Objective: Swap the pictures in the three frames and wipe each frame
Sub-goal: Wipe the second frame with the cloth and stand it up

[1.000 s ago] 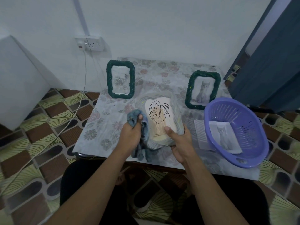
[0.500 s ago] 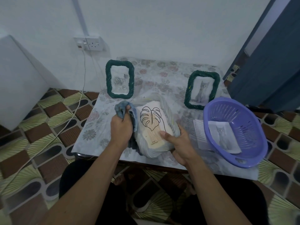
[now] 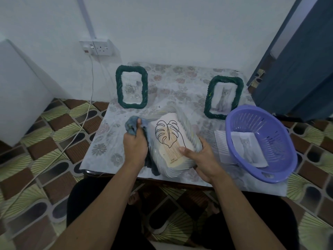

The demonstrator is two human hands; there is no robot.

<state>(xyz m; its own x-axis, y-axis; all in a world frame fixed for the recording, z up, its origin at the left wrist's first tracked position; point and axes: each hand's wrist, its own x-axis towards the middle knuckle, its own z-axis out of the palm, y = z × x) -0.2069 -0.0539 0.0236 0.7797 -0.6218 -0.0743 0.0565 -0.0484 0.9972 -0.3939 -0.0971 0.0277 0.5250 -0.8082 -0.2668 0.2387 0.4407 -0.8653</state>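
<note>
Item one, the table (image 3: 106,141), under a floral cloth, carries everything I list here. Item two, the purple basket (image 3: 273,127), sits at the table's right edge; a loose cat print (image 3: 249,150) lies inside it and a ribbed white sheet (image 3: 220,141) pokes out from beneath its left side. Item three, the pale frame (image 3: 182,121), is held tilted over the near edge of the table with a leaf picture (image 3: 167,138) in it; I cannot tell whether its lower edge touches the cloth. Item four, the left green frame (image 3: 131,86), stands upright at the back; through its glass I see only a rose pattern, and I cannot tell whether that is a print or the tablecloth behind it. Item five, the right green frame (image 3: 224,96), stands just behind the basket and holds a cat picture. Item six, the right hand (image 3: 201,156), clasps the pale frame's lower right corner, thumb on the picture face. Item seven, the left hand (image 3: 135,147), grips the bunched blue cloth (image 3: 133,125) against the pale frame's left rim. My reading: the pale frame is loaded and mid-wipe, the right green frame looks loaded, and the left one probably awaits its print and its wipe.
</note>
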